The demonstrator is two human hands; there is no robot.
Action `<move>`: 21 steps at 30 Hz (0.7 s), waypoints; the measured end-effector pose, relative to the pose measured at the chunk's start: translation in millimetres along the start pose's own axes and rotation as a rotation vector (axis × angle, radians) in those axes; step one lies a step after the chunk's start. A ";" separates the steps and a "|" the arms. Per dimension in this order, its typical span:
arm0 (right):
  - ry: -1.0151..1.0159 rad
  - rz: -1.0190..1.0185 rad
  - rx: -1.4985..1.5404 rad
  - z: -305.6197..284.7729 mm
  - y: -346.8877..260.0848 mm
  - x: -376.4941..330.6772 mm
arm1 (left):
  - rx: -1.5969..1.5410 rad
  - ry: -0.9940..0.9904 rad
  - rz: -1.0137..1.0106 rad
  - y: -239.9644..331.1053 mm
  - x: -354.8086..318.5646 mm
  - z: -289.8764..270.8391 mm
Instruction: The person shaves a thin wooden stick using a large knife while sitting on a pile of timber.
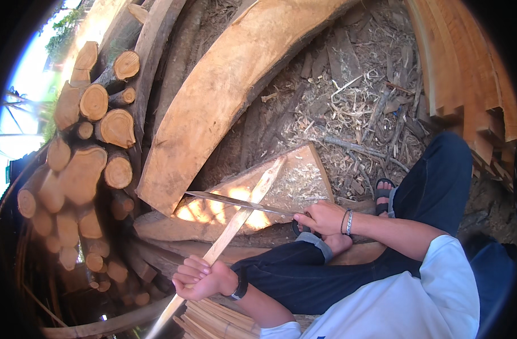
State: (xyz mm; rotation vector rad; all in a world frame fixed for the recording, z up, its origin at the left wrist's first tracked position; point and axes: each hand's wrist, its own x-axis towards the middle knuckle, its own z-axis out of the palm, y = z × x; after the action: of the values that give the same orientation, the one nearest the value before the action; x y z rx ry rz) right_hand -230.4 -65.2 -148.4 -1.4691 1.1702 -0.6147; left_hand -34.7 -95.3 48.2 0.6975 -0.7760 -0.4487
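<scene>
Wooden strip, handling: The pale wooden strip (229, 233) should, it is judged, be pressed firmly against the slab under the blade, so that it is not rolled or lifted; thin, even cuts seem better than deep ones, because a narrow piece can be split along the grain.
Wooden strip, look: It is long, straight, narrow and light yellow. It is laid slantwise, its far end resting on the slab and its near end passing below the left hand toward the lower edge of the view.
Long knife: The blade of the long knife (227, 198) is seen crossing over the strip; whether the wood is being bitten by the edge cannot be told. A low, steady angle would be advised, with the edge directed away from the left hand and the legs.
Left grip: The strip is grasped by the left hand (204, 278), with fingers curled around it, well apart from the blade.
Right grip: The knife is clasped at its near end by the right hand (324, 217); the handle is mostly hidden.
Slab: The triangular slab (295, 181) is partly sunlit and sprinkled with shavings.
Surroundings: A curved plank (224, 85) is placed beyond, and cut logs (94, 101) are stacked at left.
</scene>
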 end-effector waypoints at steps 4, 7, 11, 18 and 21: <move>0.024 -0.018 -0.014 4.2 1.3 0.3 | 0.011 -0.009 -0.002 -0.6 -0.2 -1.5; 0.039 -0.046 0.038 8.3 -6.2 -5.2 | -0.013 -0.014 0.002 -1.1 -0.6 -1.5; 0.020 -0.036 0.029 4.4 -31.5 -15.7 | -0.010 -0.038 0.002 1.5 -0.1 -1.7; 0.068 0.047 0.019 -3.3 -1.6 -5.3 | -0.020 -0.016 0.010 -0.9 -1.0 0.2; 0.088 0.136 0.084 -2.2 8.6 -3.9 | -0.019 0.013 0.010 0.0 -1.6 3.6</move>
State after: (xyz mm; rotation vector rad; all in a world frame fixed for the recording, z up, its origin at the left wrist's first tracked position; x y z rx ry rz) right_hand -236.6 -61.8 -155.0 -1.2910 1.2859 -0.6322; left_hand -38.5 -95.8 49.2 0.6779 -0.7611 -0.4419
